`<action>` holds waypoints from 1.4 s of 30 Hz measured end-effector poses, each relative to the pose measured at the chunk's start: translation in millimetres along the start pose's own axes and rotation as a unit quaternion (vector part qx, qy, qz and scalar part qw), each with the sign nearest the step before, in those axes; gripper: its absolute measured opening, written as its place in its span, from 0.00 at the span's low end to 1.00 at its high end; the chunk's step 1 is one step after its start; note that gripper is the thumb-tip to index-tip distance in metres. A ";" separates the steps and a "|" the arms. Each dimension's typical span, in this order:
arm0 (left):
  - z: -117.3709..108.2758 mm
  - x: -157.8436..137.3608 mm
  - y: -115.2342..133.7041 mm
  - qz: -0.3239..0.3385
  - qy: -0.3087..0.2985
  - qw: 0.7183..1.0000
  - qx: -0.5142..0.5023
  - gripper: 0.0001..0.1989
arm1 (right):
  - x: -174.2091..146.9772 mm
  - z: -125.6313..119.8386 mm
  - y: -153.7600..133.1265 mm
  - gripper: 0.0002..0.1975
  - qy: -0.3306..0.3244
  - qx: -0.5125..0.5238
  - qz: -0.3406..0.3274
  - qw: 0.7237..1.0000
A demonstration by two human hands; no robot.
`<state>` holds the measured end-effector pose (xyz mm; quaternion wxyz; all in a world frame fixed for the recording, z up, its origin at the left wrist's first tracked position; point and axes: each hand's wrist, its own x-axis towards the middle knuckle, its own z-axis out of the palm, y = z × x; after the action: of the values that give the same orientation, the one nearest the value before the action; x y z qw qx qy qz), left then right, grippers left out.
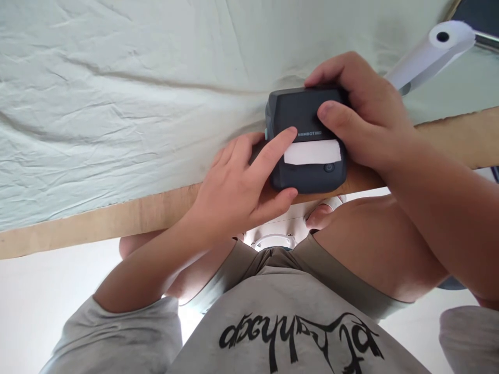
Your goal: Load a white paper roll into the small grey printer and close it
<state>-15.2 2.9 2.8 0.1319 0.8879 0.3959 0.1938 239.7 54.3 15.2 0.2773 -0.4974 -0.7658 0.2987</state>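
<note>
A dark label printer (306,114) marked NIIMBOT sits at the table's near edge, its front slightly over the wooden border. A white label strip (312,152) lies across its slot, above a round power button (329,168). My right hand (366,114) grips the printer from the right, thumb on the lid and fingers behind the far side. My left hand (241,176) holds the left side. Its index fingertip rests on the lid by the label's left end, and its thumb is at the front edge. The remaining left fingers are partly hidden beside the printer.
Wrinkled pale green cloth (128,104) covers the table, with a bare wooden edge (97,218) along the front. Beyond my right hand lies a white tube-like object (432,57) with a dark hole in its end. A dark flat object (481,21) shows in the far right corner.
</note>
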 end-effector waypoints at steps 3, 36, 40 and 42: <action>3.7 0.9 1.5 -0.010 -0.006 1.000 0.003 0.39 | 0.3 0.5 0.5 0.37 0.000 -0.011 -0.002 1.000; -6.3 4.1 11.2 -0.059 -0.029 0.998 -0.020 0.45 | 0.7 2.5 1.3 0.18 0.001 -0.020 0.009 1.000; -12.8 5.5 12.2 -0.080 -0.049 0.995 -0.043 0.42 | -0.9 2.7 0.0 0.19 0.004 -0.024 0.008 1.000; -11.4 5.2 13.3 -0.088 -0.052 0.994 -0.042 0.43 | -0.9 3.2 0.2 0.18 0.001 -0.030 0.006 1.000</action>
<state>-8.4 -0.9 19.3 0.2062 0.8521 0.4569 0.1509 237.8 53.0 12.8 0.2613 -0.5107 -0.7710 0.2764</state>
